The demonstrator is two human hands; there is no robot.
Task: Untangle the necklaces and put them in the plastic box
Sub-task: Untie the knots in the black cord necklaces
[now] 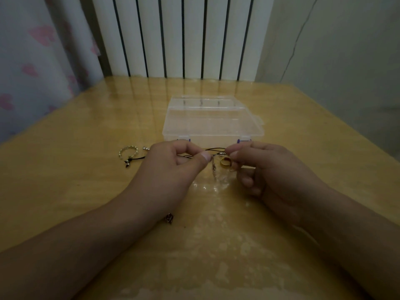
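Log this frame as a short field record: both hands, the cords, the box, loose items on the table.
left hand: pinches the dark cord between thumb and fingers
right hand: pinches the same cord at its other end
pendant: gold-coloured ring piece hangs from the cord between the hands
plastic box: clear, lid open, beyond the hands; no necklace visible inside
loose items: silver ring with a dark cord, left of the hands; small dark charm by the left wrist
surface: wooden table

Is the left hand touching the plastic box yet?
Apart. In the head view the left hand pinches the dark cord in front of the plastic box, and a strip of table shows between its knuckles and the box's near edge.
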